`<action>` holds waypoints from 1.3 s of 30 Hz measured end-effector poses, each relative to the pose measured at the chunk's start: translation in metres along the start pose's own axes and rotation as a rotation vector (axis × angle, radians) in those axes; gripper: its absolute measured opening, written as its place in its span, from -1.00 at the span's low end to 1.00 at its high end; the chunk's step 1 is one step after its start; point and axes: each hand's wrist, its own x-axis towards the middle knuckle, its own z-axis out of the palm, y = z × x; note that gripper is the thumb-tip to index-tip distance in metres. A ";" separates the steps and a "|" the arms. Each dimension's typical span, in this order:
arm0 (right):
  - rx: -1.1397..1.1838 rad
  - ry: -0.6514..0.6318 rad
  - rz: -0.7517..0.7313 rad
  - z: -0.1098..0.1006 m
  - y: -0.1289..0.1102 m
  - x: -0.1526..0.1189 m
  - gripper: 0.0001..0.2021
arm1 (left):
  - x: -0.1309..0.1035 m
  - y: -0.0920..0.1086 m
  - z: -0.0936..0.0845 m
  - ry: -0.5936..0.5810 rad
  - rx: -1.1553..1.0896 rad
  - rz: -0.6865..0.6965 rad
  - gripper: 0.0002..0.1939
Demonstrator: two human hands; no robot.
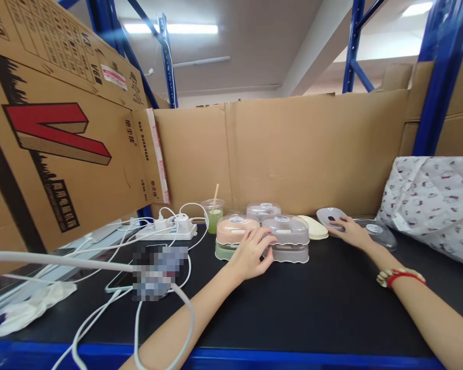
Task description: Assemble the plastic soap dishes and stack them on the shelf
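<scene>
Two stacks of oval containers with clear lids stand side by side: a peach container [238, 226] over a green container [224, 252], and a grey-lilac container [287, 223] over another grey one [291, 253]. My left hand [252, 253] rests against their front, its fingers bent and apart, holding nothing. At the back right, my right hand [349, 231] grips a pale grey oval dish [329, 216] by its right side; the dish is tilted and shows a dark spot. Beside it lie a cream oval piece [314, 227] and a clear lid [380, 234].
Another lidded container [263, 209] stands behind the stacks. A cup of green drink [215, 218] and a white power strip [170, 232] are left of them. White cables [193, 313] cross my left forearm. Cardboard [312, 154] walls the back; a quilted bag [435, 200] sits right.
</scene>
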 end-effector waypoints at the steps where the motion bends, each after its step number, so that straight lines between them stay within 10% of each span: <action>1: -0.010 -0.013 -0.008 0.001 0.002 0.001 -0.54 | 0.000 0.000 -0.001 0.001 -0.004 -0.004 -0.69; 11: -0.052 0.098 -0.103 -0.014 -0.006 -0.008 -0.67 | 0.003 0.007 -0.002 0.196 -0.374 -0.165 -0.80; 20: 0.416 0.786 -0.334 -0.037 -0.098 -0.047 -0.51 | 0.009 0.020 0.002 0.327 -0.918 -0.537 -0.65; 24: 0.362 0.505 -0.739 -0.030 -0.133 -0.074 -0.53 | 0.010 0.019 0.000 0.416 -1.071 -0.596 -0.44; 28: 0.328 0.307 -0.878 -0.021 -0.139 -0.081 -0.45 | 0.009 0.016 -0.008 0.563 -0.819 -0.635 -0.68; 33: 0.442 0.509 -0.381 -0.021 -0.098 -0.049 -0.50 | 0.011 0.013 -0.011 0.570 -0.794 -0.703 -0.71; 39: 0.100 -0.026 -0.202 -0.002 -0.060 -0.029 -0.52 | 0.015 0.016 -0.011 0.385 -1.241 -0.900 -0.59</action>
